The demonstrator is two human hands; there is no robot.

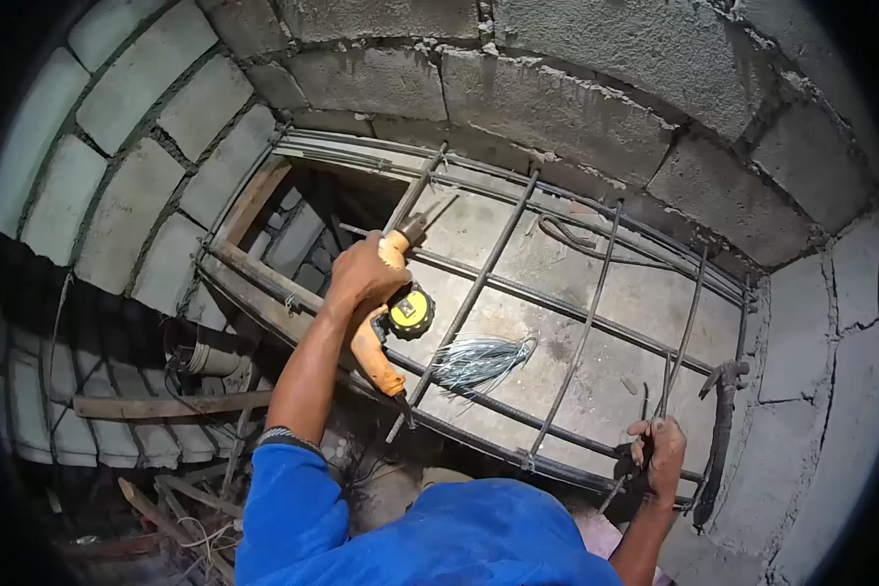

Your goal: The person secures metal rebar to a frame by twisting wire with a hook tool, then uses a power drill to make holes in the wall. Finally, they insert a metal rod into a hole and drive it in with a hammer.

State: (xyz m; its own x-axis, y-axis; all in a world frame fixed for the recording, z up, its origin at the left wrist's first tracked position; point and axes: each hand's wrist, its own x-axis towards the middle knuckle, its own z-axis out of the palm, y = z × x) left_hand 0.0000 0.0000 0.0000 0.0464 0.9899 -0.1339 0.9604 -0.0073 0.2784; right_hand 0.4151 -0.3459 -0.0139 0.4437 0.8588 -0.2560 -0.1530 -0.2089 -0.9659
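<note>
My left hand [363, 273] is closed around the body of an orange power drill [371, 352], which lies across the rebar grid with its chuck and bit pointing up and right. Beside that hand rests a yellow and black tape measure [410, 311]. At the lower right, my right hand [662, 451] grips a thin rebar crossbar [689, 327] near its close end; the fingertips partly hide it. Between the hands, a bundle of silvery tie wire [483, 363] lies on the grid. A dark hammer [722, 410] leans just right of my right hand.
Long rebars [557, 303] and crossbars form a grid over a pale board [518, 322]. Concrete block walls [557, 98] enclose the back and sides. A bent dark metal tool [566, 234] lies near the back. An opening [308, 230] shows at left, with scrap wood [171, 403] below.
</note>
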